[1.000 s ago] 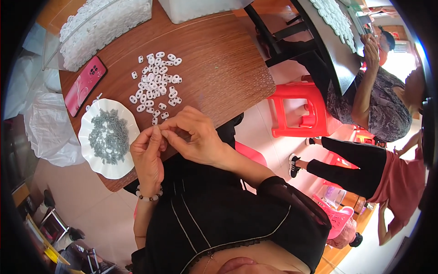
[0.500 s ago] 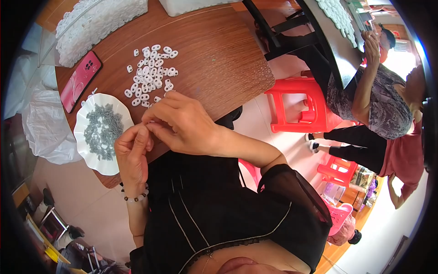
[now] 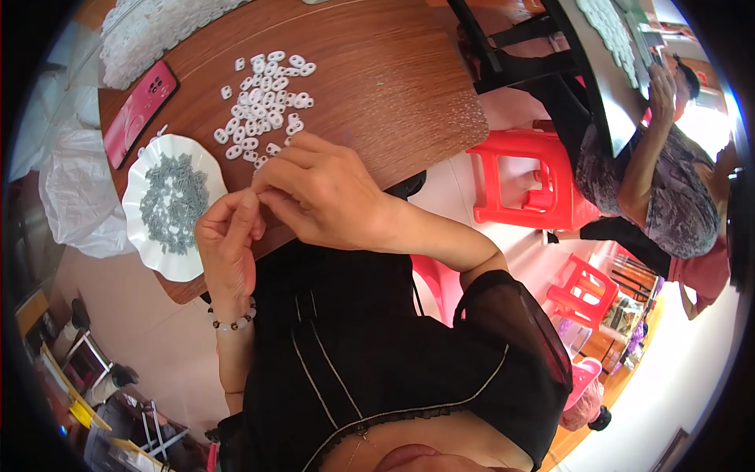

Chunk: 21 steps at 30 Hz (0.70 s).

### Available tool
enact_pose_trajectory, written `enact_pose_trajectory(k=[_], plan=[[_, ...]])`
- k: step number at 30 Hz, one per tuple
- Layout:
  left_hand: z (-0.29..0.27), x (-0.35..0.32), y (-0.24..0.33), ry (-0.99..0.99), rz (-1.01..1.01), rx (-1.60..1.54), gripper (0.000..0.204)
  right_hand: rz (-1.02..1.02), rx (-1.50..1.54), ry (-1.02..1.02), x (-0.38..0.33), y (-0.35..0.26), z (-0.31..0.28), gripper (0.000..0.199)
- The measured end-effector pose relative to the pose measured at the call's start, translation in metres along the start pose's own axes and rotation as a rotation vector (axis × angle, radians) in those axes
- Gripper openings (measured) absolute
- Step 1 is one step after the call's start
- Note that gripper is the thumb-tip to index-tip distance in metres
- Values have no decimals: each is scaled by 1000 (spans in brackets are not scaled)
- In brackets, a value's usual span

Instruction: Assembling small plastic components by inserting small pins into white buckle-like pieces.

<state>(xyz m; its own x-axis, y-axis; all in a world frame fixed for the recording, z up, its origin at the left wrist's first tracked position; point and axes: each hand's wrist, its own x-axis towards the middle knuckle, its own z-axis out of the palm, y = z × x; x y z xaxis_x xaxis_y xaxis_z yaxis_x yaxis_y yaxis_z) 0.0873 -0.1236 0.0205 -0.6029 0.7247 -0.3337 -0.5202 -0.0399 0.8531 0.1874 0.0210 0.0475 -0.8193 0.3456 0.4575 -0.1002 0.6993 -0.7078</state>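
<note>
My left hand (image 3: 228,240) and my right hand (image 3: 326,193) meet at the fingertips over the table's near edge. Both are closed in a pinch; whatever lies between the fingers is too small and too covered to make out. Close beside my left hand is a white wavy-rimmed plate (image 3: 140,230) filled with small thin grey pieces (image 3: 171,208), with some white ones among them. Just beyond my right hand, loose white plastic pieces with two holes (image 3: 263,106) lie in a scattered pile.
A pink phone (image 3: 141,114) lies on the brown wooden table (image 3: 377,86), left of the pile. A heap of white pieces (image 3: 157,31) stands at the far left. Red plastic stools (image 3: 523,185) are on the floor to the right, near a person (image 3: 653,173) at another table.
The view has shifted a little, so the table sits higher in the picture. My hands stay joined at the fingertips with nearly the same pinch. The person in dark red at the right has moved.
</note>
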Motion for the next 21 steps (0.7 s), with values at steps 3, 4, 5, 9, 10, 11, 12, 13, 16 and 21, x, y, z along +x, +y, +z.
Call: enact_pose_trajectory(k=[3,4,5,9,10,11,12,13,16,21], plan=[[2,0,0,62,55,106,16,-31,14,-1,0,3,-1,14],[2,0,-1,33,18,70,17,-4,11,-19,-2,4,-2,15],[2,0,-1,7,-20,34,17,22,11,-38,-3,4,-4,16],[6,0,-1,47,-46,8,19,50,30,-57,-3,3,-4,21],[9,0,-2,51,-38,11,20,37,25,-64,-2,3,-4,22],[10,-1,-3,68,-30,11,20,27,38,-73,-2,3,-3,22],[11,-1,-5,67,-18,-20,20,51,52,-71,-3,2,-2,20],[12,-1,-6,62,-7,-50,20,76,61,-67,-3,3,-2,19],[14,-1,-7,68,0,-78,19,120,111,-84,-6,9,0,18],[19,-4,-4,72,-5,-29,19,619,577,-80,-15,11,-2,17]])
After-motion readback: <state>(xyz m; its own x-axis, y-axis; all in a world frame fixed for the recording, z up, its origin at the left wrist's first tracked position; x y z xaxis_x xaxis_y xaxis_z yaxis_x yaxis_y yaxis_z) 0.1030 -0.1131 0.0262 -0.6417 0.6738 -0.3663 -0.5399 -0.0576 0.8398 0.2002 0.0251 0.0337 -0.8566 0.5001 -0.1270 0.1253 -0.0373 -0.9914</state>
